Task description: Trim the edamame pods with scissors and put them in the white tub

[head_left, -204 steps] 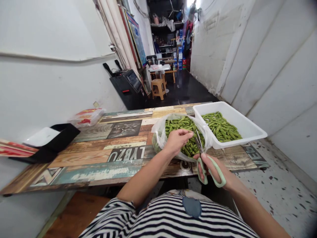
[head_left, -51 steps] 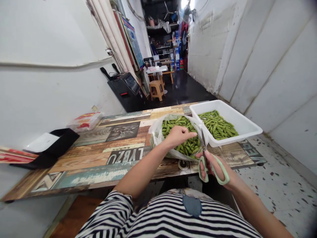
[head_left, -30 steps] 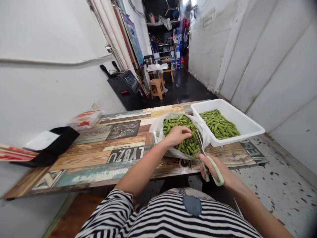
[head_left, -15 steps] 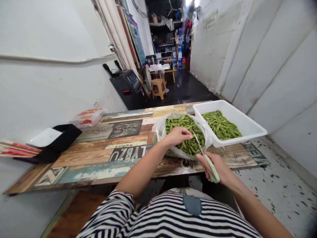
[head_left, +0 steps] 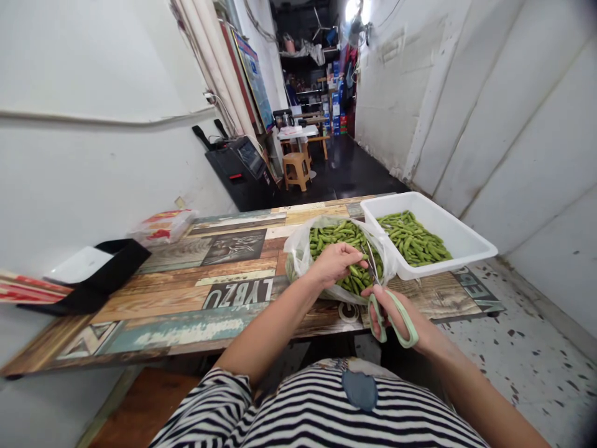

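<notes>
My left hand (head_left: 336, 261) pinches a green soybean pod (head_left: 363, 256) above an open clear plastic bag (head_left: 298, 239) full of green pods (head_left: 333, 233). In my right hand (head_left: 396, 311) is a pair of scissors (head_left: 405, 318) with pale green handles. Their blades stand apart and point up towards the pod at my left fingertips. Whether a blade touches the pod I cannot tell. Just right of the bag, a white plastic tray (head_left: 466, 246) holds a heap of loose pods (head_left: 413, 238) on its left side.
The wood-patterned table (head_left: 186, 286) carries a black holder (head_left: 116, 267) and a red-and-clear packet (head_left: 163, 227) at the left. Beyond it are a black machine (head_left: 240, 168), a tan stool (head_left: 295, 171) and a small white table (head_left: 298, 132). Walls flank both sides.
The scissors have opened: their handles and blades are now spread, where before they were closed together. My left hand still holds a pod at nearly the same spot. The view has shifted slightly.
</notes>
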Motion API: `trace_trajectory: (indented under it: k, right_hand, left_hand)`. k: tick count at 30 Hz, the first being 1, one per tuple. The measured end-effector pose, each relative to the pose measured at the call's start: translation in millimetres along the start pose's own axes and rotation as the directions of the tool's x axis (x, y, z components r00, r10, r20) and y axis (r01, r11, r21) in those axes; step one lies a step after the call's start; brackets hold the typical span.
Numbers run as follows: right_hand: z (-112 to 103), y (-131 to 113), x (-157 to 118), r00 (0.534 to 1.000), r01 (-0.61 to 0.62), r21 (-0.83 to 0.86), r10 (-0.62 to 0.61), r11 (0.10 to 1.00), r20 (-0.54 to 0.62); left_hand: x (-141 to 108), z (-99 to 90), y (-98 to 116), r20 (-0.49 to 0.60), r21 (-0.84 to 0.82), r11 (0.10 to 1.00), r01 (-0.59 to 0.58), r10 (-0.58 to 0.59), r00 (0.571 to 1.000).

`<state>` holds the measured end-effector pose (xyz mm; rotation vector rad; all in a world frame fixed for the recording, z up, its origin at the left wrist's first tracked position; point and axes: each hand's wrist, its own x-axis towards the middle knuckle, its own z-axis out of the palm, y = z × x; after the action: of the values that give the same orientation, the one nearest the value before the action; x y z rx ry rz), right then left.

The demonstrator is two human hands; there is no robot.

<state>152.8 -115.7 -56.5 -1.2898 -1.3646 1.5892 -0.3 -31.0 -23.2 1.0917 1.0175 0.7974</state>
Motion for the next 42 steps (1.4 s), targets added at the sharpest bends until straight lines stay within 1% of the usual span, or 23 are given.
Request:
trace_trajectory:
  k: [3,5,7,10,11,12,13,14,15,16,17,18,20,22,24,26,28,30,31,34,36,39,42]
  right_hand:
    - [1,0,3,0.995,-0.076,0.052,0.078,0.996,-0.055]
    - [0,0,3,0.988,-0.13,0.082,0.135,0.988,-0.068]
    - [0,-1,2,0.988,-0.145,0.115,0.15,0.983,-0.038]
    - [2,-4,-4,0.988,-0.147,0.14,0.139,0.979,0.064]
    - [3,-5,-7,0.986,-0.15,0.134,0.137,0.98,0.096]
    - [4,-5,-10,0.987,-0.134,0.115,0.122,0.984,0.107]
    - [4,-6,-13,0.989,-0.116,0.106,0.105,0.988,0.102]
    - [3,-5,-15,0.99,-0.111,0.105,0.101,0.988,0.095]
    - [2,-4,-18,0.992,-0.105,0.113,0.097,0.988,0.078]
    - [-1,-1,-20,0.994,-0.102,0.132,0.095,0.986,0.056]
    - [-5,1,-21,0.995,-0.1,0.155,0.095,0.983,0.036]
    - [-10,4,-23,0.996,-0.089,0.193,0.09,0.977,0.006]
    - [-19,11,-24,0.997,-0.059,0.222,0.067,0.973,-0.028]
    - [-24,15,-24,0.995,-0.056,0.243,0.074,0.969,-0.064]
    - [-25,16,-23,0.994,-0.051,0.254,0.073,0.966,-0.077]
    - [-22,17,-22,0.996,-0.045,0.258,0.065,0.965,-0.069]
    - [-18,16,-21,0.996,-0.054,0.256,0.071,0.965,-0.057]
    - [-15,15,-20,0.995,-0.072,0.234,0.086,0.97,-0.05]
    - [-14,14,-19,0.995,-0.08,0.211,0.092,0.974,-0.048]
    - [-11,9,-16,0.994,-0.096,0.099,0.1,0.991,-0.038]
    - [-8,4,-11,0.993,-0.111,0.02,0.111,0.994,-0.032]
    - [-5,2,-3,0.995,-0.097,-0.032,0.097,0.995,-0.008]
    - [-3,4,4,0.999,-0.054,-0.077,0.054,0.996,0.002]
  left_hand:
    - [-7,2.1,-4,-0.022,0.047,0.999,-0.026,0.027,0.999]
    - [-8,2.7,1,-0.03,0.048,0.998,-0.027,0.028,0.999]
    - [-1,6.4,15,-0.082,0.023,0.998,-0.055,0.056,0.995]
    - [28,21.5,49,-0.2,0.01,0.984,-0.18,0.178,0.963]
    - [41,27.9,60,-0.198,0.037,0.975,-0.218,0.221,0.955]
    - [53,33.7,70,-0.143,0.175,0.949,-0.263,0.288,0.947]
    - [65,38.2,78,0.008,0.325,0.89,-0.318,0.334,0.943]
    - [74,40.7,83,0.131,0.471,0.791,-0.39,0.375,0.918]
    - [81,40.9,85,0.196,0.616,0.646,-0.45,0.427,0.883]
    - [85,38.8,84,0.232,0.726,0.508,-0.465,0.455,0.86]
    - [87,34.8,80,0.226,0.807,0.395,-0.438,0.479,0.848]
    - [88,29.6,73,0.194,0.863,0.326,-0.385,0.49,0.85]
    - [87,19.2,53,0.163,0.912,0.288,-0.293,0.402,0.901]
    - [87,13.3,33,0.206,0.943,0.209,-0.26,0.248,0.947]
    - [89,13.1,19,0.249,0.957,0.109,-0.267,0.156,0.956]
    - [90,15.2,14,0.28,0.955,0.055,-0.29,0.139,0.95]
    - [87,14.9,17,0.293,0.952,0.049,-0.303,0.151,0.944]
    - [76,9.0,24,0.288,0.948,0.087,-0.306,0.168,0.943]
    - [69,4.0,27,0.276,0.944,0.132,-0.301,0.179,0.944]
    - [46,-14.4,30,0.229,0.898,0.337,-0.282,0.188,0.955]
    - [32,-24.2,27,0.205,0.868,0.423,-0.261,0.174,0.963]
    - [18,-29.9,22,0.235,0.83,0.483,-0.277,0.148,0.961]
    - [13,-28.4,22,0.271,0.802,0.511,-0.309,0.15,0.951]
